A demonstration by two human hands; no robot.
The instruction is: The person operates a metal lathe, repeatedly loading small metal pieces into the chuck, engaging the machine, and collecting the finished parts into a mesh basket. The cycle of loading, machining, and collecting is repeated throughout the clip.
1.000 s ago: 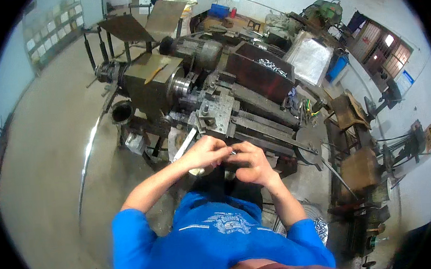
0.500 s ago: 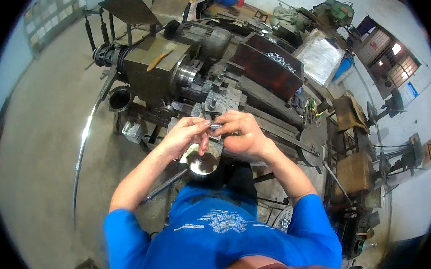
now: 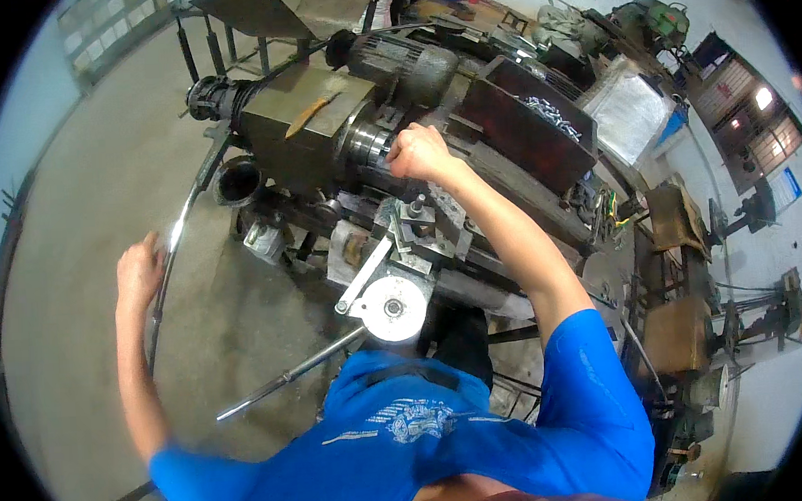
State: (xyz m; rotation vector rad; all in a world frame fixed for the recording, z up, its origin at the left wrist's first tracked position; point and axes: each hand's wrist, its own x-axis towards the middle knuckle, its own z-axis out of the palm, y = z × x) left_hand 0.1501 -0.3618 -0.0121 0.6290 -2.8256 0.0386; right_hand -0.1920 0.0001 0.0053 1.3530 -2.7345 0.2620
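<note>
While the right hand (image 3: 418,152) curls at the chuck (image 3: 366,145), the left hand (image 3: 139,271), well apart, sits beside the slanting lever (image 3: 178,231); grips unclear.

Head-worn fisheye view, facing down past blue shirt (image 3: 484,455) onto nearby lathe (image 3: 292,156).

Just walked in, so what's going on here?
Someone in a blue shirt works at a lathe. Their right hand is at its round metal chuck; whether it grips a part is hidden. Their left hand is beside a long metal rod, contact unclear. Small metal pieces lie in a dark box.
</note>
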